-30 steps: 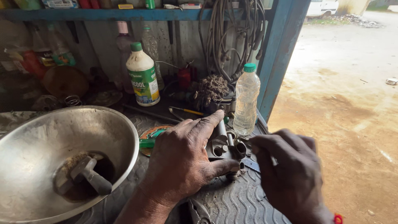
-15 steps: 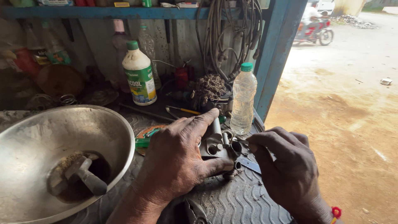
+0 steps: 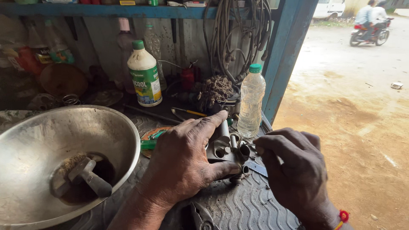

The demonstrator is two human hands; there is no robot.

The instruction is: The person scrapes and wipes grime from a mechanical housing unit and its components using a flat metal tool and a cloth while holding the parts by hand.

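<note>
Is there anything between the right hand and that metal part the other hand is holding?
Nothing visible. The left hand grips the metal part on the tyre tread, and the right hand reaches it directly, fingertips at its side. The clear bottle stands behind, out of the way.

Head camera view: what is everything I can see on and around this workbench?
metal part: one, grey with round ports, on the rubber mat under the hands
steel bowl: one, silver, left, a dark tool lying in it
white bottle: one, green cap and label, at the back
clear bottle: one, green cap, beside the blue post
rubber mat: one, black, ribbed, covering the bench
cables: a bundle, grey, hanging from the blue shelf
motorbike: one, two riders, on the road outside
left hand: steadying the metal part
right hand: fingers pinched beside the part; what they hold is hidden
</note>
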